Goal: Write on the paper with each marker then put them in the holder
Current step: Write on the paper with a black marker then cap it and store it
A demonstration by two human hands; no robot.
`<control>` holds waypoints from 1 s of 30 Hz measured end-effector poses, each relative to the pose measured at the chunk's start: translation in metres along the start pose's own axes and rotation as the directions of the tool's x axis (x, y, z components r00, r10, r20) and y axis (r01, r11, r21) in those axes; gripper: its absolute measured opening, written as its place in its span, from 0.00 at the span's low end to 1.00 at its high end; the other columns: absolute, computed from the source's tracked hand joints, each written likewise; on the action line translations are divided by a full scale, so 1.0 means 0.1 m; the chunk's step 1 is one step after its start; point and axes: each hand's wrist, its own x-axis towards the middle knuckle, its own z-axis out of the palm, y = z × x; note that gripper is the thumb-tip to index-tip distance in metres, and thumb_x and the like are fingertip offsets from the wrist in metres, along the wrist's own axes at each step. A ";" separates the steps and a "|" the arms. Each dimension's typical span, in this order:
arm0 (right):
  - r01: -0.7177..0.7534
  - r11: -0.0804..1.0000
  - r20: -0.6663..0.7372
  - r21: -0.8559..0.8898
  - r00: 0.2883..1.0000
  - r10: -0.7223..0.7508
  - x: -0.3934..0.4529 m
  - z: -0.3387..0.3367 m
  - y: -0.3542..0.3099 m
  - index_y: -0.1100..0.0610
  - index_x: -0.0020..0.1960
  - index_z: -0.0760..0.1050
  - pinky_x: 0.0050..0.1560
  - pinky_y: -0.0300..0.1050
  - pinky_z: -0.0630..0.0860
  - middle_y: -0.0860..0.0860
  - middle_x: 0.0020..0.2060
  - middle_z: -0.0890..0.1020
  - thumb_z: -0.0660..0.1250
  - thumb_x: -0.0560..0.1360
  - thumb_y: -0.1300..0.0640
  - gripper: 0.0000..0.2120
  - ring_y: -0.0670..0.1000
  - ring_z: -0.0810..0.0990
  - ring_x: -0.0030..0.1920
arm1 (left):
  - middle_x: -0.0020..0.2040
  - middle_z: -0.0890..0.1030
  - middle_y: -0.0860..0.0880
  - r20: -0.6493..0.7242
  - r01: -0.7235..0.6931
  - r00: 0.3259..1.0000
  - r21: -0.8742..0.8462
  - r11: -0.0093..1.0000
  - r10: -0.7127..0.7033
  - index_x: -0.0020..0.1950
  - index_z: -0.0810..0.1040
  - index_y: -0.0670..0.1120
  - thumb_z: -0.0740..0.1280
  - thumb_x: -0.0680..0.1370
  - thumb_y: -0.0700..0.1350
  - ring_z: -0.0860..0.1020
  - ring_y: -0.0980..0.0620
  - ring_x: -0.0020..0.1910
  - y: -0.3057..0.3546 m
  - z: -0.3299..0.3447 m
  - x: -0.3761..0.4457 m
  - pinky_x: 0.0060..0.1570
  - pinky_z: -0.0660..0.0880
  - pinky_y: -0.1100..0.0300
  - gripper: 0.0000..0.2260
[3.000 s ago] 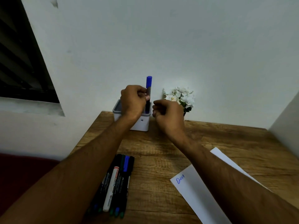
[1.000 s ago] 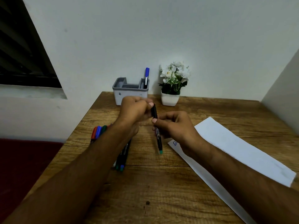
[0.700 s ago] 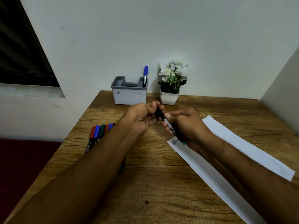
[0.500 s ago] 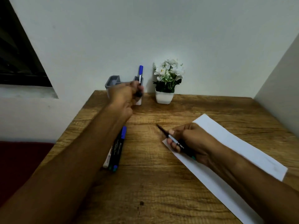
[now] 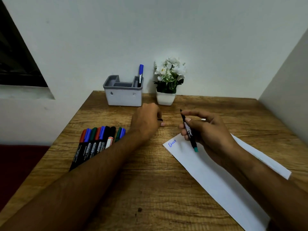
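The right hand (image 5: 210,130) is pinching a green-ended marker (image 5: 189,130) above the near corner of the paper (image 5: 216,179), tip pointing up and away, probably while being turned round for writing. The left hand (image 5: 146,120) is resting curled on the table (image 5: 150,189), seemingly closed on a small dark piece, perhaps the cap. Blue handwriting (image 5: 172,144) is sitting on the paper, illegible. The holder (image 5: 123,95) is keeping one blue marker (image 5: 140,74) upright; the waiting markers (image 5: 96,142) are lying beside the left forearm, label print too small to read.

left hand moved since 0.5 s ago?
Yes. The left hand was up at the holder beside the blue marker; now it is nearer the person, low over the table.
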 end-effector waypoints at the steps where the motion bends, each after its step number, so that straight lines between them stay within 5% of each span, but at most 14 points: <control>1: -0.005 1.000 0.005 0.028 1.000 0.005 0.01 -0.02 0.01 0.60 0.58 0.83 0.37 0.43 0.80 0.60 0.42 0.85 0.61 0.83 0.69 0.13 0.54 0.83 0.36 | 0.45 0.85 0.51 -0.008 0.000 1.000 -0.009 1.000 0.000 0.49 0.84 0.50 0.78 0.69 0.54 0.81 0.54 0.44 -0.01 0.01 0.00 0.46 0.81 0.53 0.13; 6: 0.042 0.991 0.053 0.125 0.997 -0.049 0.02 -0.07 0.11 0.63 0.64 0.78 0.47 0.45 0.84 0.61 0.48 0.87 0.58 0.80 0.76 0.19 0.57 0.87 0.45 | 0.48 0.84 0.51 -0.109 -0.092 0.990 0.017 0.996 0.093 0.52 0.83 0.48 0.74 0.74 0.50 0.80 0.53 0.47 0.05 -0.04 -0.14 0.48 0.79 0.56 0.09; 10: 0.131 0.989 0.017 0.076 0.991 -0.132 -0.04 -0.13 0.15 0.64 0.60 0.78 0.37 0.45 0.82 0.61 0.43 0.87 0.67 0.77 0.72 0.13 0.56 0.86 0.37 | 0.53 0.83 0.51 -0.084 -0.286 0.956 -0.046 0.957 0.282 0.58 0.82 0.47 0.68 0.75 0.37 0.79 0.54 0.52 0.14 -0.08 -0.39 0.51 0.78 0.59 0.13; 15: 0.270 0.954 0.008 -0.129 0.963 -0.271 -0.10 -0.20 0.19 0.64 0.53 0.81 0.26 0.44 0.75 0.61 0.37 0.86 0.69 0.80 0.64 0.05 0.56 0.78 0.26 | 0.65 0.78 0.52 0.062 -0.339 0.936 -0.092 0.936 0.346 0.69 0.75 0.47 0.67 0.78 0.45 0.74 0.54 0.65 0.16 -0.02 -0.59 0.65 0.71 0.57 0.19; 19: 0.275 0.949 0.029 -0.155 0.961 -0.273 -0.18 -0.26 0.31 0.67 0.46 0.81 0.27 0.45 0.74 0.62 0.35 0.85 0.73 0.75 0.60 0.09 0.57 0.76 0.25 | 0.70 0.74 0.52 0.168 -0.336 0.920 -0.134 0.932 0.355 0.73 0.71 0.47 0.66 0.80 0.49 0.70 0.54 0.68 0.10 0.07 -0.71 0.67 0.66 0.60 0.22; 25: 0.250 0.952 0.103 -0.178 0.966 -0.235 -0.22 -0.44 0.33 0.68 0.46 0.79 0.32 0.50 0.78 0.66 0.35 0.84 0.72 0.75 0.70 0.03 0.60 0.79 0.28 | 0.80 0.56 0.53 0.254 -0.313 0.902 -0.173 0.934 0.350 0.79 0.59 0.48 0.62 0.82 0.52 0.50 0.60 0.78 0.04 0.11 -0.80 0.65 0.40 0.77 0.28; 30: 0.308 0.901 0.134 -0.304 0.951 -0.279 -0.19 -0.44 0.30 0.63 0.47 0.85 0.31 0.46 0.78 0.60 0.35 0.85 0.71 0.76 0.70 0.05 0.55 0.80 0.29 | 0.81 0.40 0.52 0.342 -0.418 0.854 -0.002 0.909 0.393 0.81 0.42 0.47 0.50 0.84 0.56 0.36 0.59 0.78 0.07 0.13 -0.89 0.72 0.32 0.65 0.30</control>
